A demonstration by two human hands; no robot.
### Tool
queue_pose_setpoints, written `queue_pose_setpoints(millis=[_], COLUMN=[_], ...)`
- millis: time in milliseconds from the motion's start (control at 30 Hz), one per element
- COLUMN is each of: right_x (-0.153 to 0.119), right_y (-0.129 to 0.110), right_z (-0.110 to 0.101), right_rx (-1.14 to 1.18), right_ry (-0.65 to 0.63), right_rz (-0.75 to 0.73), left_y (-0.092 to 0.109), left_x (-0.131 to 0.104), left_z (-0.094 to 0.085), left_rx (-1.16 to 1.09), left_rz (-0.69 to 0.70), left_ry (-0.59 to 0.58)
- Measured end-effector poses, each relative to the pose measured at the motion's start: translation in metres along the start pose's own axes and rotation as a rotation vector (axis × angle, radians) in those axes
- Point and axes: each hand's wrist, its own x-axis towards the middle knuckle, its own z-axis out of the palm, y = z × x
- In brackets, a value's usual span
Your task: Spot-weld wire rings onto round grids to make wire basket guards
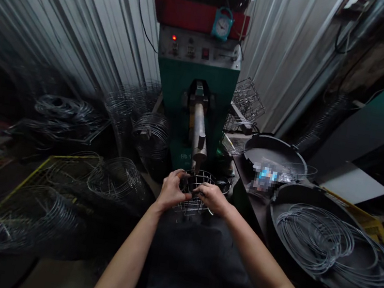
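A round wire basket [191,209] with a metal grid sits just under the tip of the machine's metal arm [200,128]. My left hand [171,191] grips the basket's left side, thumb and fingers curled toward each other. From the right, my right hand [213,198] reaches over the basket with its fingers pinched together. A small dark piece shows at those fingertips, too small to name. The lower end of the arm comes down between my hands, close to the basket's far rim.
Ahead stands a green machine [172,86] with a lit red lamp and a teal clock [223,24]. Stacks of wire rings [116,178] lie to the left. On the right, a large black pan [276,212] holds wire hoops [316,238], with another pan [300,157] behind it.
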Motion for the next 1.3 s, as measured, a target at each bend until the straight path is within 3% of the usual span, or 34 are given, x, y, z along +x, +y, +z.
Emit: queue_pose_setpoints(millis=[700,867,967,1100,1200,1300], right_x=[0.005,0.016,0.018,-0.011,-0.058,-0.112], right_y=[0.007,0.007,0.005,0.009,0.019,0.028], right_z=[0.000,-0.001,-0.002,0.006,0.026,0.056], right_rx=[-0.041,-0.098,-0.035,0.240,0.461,0.473], right_ry=[-0.017,-0.020,0.079,0.381,0.390,0.400], right_rz=[-0.004,0.101,0.183,0.378,0.574,0.622], left_y=[0.001,0.002,0.001,-0.001,-0.003,-0.004], left_x=[0.011,0.021,0.027,0.030,0.033,0.040], left_z=[0.000,0.000,0.001,0.004,0.005,0.005], left_rx=[0.006,0.048,0.045,0.049,0.059,0.061], left_rz=[-0.029,-0.081,-0.118,-0.116,-0.152,-0.193], left_ry=[-0.019,-0.002,-0.006,0.027,0.059,0.069])
